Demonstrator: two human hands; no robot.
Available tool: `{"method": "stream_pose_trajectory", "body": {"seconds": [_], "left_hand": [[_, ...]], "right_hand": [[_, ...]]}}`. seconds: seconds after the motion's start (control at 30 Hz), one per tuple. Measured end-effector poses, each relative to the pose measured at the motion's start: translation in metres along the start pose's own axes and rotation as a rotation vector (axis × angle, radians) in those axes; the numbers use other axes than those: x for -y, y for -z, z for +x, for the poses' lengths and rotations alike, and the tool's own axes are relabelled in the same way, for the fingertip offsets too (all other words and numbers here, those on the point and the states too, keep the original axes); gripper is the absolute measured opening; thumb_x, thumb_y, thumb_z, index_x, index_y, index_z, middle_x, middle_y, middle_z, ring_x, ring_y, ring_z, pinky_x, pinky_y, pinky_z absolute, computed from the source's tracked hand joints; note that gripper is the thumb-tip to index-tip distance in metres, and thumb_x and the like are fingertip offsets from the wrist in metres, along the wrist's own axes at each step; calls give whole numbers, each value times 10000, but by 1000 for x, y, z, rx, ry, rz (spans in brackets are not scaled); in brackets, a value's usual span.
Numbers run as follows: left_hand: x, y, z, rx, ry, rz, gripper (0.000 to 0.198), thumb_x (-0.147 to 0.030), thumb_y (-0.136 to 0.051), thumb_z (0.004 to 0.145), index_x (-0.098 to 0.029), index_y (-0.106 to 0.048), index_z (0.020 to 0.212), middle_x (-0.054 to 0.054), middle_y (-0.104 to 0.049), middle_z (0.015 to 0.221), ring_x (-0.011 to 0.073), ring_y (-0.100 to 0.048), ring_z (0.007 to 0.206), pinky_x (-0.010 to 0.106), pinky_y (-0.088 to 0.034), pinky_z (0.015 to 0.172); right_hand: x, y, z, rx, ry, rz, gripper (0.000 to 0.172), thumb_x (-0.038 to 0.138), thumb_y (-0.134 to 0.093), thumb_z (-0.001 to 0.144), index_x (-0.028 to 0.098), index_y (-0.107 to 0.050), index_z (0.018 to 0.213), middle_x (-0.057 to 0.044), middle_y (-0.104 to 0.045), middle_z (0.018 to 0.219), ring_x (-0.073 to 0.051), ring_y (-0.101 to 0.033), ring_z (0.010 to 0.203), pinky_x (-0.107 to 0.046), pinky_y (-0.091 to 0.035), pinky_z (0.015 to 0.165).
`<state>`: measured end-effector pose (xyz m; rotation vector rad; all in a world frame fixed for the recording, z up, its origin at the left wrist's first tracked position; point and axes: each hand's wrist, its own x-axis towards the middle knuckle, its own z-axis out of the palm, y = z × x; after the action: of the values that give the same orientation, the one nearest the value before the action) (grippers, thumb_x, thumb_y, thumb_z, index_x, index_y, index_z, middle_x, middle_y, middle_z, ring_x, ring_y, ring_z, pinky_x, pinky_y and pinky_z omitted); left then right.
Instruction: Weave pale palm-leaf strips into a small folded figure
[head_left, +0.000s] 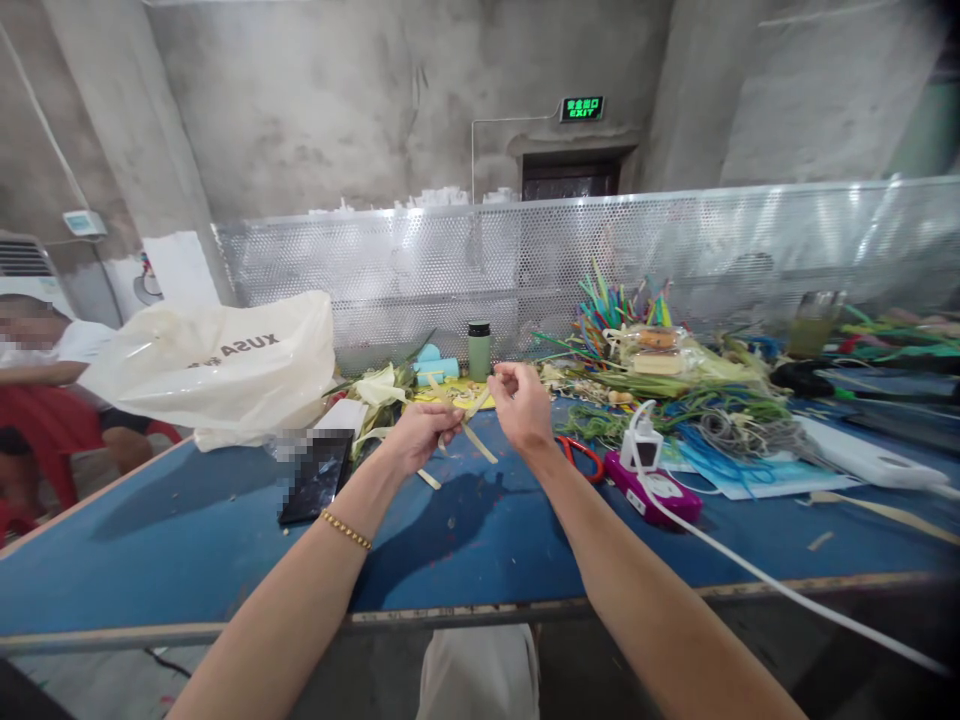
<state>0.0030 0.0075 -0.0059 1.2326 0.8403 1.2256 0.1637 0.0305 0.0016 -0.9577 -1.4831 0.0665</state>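
Both my hands are raised over the blue table (225, 540), working pale yellow leaf strips (474, 432). My left hand (420, 432) is closed in a pinch on the strips where they cross. My right hand (519, 398) is closed too, fingers curled around the upper end of a strip. Loose strip ends hang down toward the table. A gold bracelet (346, 529) sits on my left wrist.
A black phone (318, 478) lies left of my hands, beside a large white plastic bag (217, 365). Red scissors (581, 457), a magenta power strip (656, 488) with white cable, a green bottle (479, 351) and heaps of coloured strips (660, 370) lie right. A seated person (45, 390) is far left.
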Motion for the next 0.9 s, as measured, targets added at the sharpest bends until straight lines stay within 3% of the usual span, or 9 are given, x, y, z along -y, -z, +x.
{"method": "stream_pose_trajectory", "body": {"seconds": [0.07,0.13,0.23,0.3,0.43,0.6,0.9], "left_hand": [[0,0,-1,24,27,50,147,-184,-767,609,-68,-680,636,36,-584,564,37,-431,438,188,-293,434],[0,0,-2,44,37,89,133,-175,-755,607,-69,-687,650,35,-583,564,36,-428,439,185,-283,431],[0,1,-3,94,44,147,125,-166,-756,590,-77,-674,624,28,-570,551,38,-432,446,184,-279,433],[0,2,-4,122,42,167,141,-178,-766,586,-84,-662,604,21,-557,542,40,-430,451,185,-284,436],[0,3,-5,155,28,171,174,-213,-778,585,-86,-661,598,15,-534,532,43,-420,459,188,-270,426],[-3,2,-9,209,73,194,186,-238,-784,583,-100,-660,593,17,-538,538,51,-425,469,188,-287,415],[-5,-2,-11,227,79,147,166,-215,-784,587,-83,-685,609,44,-590,579,49,-446,489,193,-316,466]], "right_hand": [[4,6,0,18,172,-166,254,309,-549,837,162,-674,1001,-130,-632,1000,-242,-541,947,-370,-395,870],[6,8,-2,164,283,-248,226,317,-604,819,201,-708,982,-118,-628,1053,-257,-515,1018,-388,-358,911],[7,5,-5,403,308,-251,124,273,-653,777,228,-734,859,-67,-663,962,-227,-541,955,-365,-357,874],[5,3,-5,472,256,-195,79,219,-647,759,205,-722,778,-45,-666,848,-190,-561,860,-324,-378,814],[3,0,-3,520,113,18,75,173,-622,724,161,-680,678,-18,-638,707,-131,-548,688,-247,-401,678],[5,1,-3,513,-3,191,111,224,-612,704,141,-662,649,-15,-625,662,-116,-525,632,-229,-406,619],[5,1,-4,530,-62,248,187,312,-624,701,139,-662,643,-31,-634,642,-130,-537,609,-229,-401,566]]}}
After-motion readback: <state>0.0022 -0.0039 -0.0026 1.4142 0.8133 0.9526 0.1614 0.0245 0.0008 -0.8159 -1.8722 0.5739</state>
